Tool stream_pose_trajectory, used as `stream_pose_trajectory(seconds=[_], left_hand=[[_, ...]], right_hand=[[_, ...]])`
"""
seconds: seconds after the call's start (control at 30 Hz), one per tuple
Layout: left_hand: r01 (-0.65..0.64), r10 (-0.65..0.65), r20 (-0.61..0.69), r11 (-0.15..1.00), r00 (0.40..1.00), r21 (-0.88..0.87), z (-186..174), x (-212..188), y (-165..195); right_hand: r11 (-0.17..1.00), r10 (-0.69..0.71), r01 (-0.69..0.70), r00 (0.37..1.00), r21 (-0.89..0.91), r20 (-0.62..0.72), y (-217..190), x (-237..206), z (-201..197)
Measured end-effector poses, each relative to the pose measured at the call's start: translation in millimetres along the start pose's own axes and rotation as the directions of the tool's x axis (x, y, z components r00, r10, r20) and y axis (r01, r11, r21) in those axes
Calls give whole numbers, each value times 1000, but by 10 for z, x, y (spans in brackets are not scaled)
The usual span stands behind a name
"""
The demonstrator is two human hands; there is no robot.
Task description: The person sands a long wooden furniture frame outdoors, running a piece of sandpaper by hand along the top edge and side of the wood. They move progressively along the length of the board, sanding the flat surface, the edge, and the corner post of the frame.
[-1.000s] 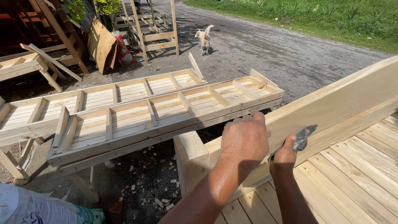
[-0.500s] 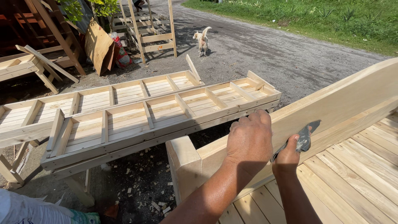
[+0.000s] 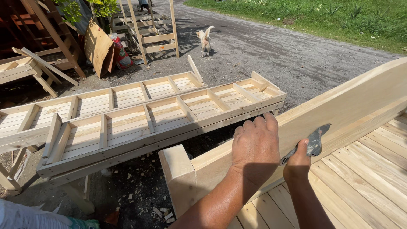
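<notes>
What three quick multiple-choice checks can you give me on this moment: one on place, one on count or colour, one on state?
1. Where does the left hand rest?
A. On the top edge of the curved pale board
B. On the gravel road
C. On the slatted panels

2. How many dogs stand on the road?
A. None
B. One
C. Three

3. How does the right hand hold the dark grey sheet?
A. Lying loose, untouched
B. Folded in a closed fist, off the wood
C. Pressed flat against the board's face

Answers: 1 A, the fingers curl over the board's edge. 2 B, a single pale dog stands on the gravel road. 3 C, the thumb and fingers pin the sheet to the board.
</notes>
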State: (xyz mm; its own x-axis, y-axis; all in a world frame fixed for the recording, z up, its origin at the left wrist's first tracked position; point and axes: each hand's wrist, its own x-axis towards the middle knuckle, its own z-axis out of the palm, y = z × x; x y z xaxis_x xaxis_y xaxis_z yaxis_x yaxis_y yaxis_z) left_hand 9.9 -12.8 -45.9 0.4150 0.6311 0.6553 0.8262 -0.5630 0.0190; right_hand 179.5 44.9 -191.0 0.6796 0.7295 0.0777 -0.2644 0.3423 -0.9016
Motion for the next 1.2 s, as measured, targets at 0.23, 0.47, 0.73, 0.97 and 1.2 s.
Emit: stream_pose_trajectory(seconds=[0.23, 0.47, 0.73, 0.97, 1.2], left_hand=[[-11, 10, 73, 1000, 997, 8, -21, 12, 49], [-41, 35, -45, 991, 998, -130, 10, 85, 250], [-84, 82, -56, 996, 995, -35, 50, 97, 274], [-89, 90, -183, 996, 979, 16, 93, 148, 402], [-136, 153, -136, 983, 979, 125, 121, 110, 358]], right_hand=[[991, 32, -26, 998, 132, -47, -575, 772, -111], [759, -618, 650, 698, 42, 362, 85, -43, -9], [971, -152, 139, 987, 196, 49, -806, 1199, -195], [706, -667, 707, 655, 23, 355, -82, 216, -90], [960, -201, 182, 977, 214, 68, -1154, 1537, -189]])
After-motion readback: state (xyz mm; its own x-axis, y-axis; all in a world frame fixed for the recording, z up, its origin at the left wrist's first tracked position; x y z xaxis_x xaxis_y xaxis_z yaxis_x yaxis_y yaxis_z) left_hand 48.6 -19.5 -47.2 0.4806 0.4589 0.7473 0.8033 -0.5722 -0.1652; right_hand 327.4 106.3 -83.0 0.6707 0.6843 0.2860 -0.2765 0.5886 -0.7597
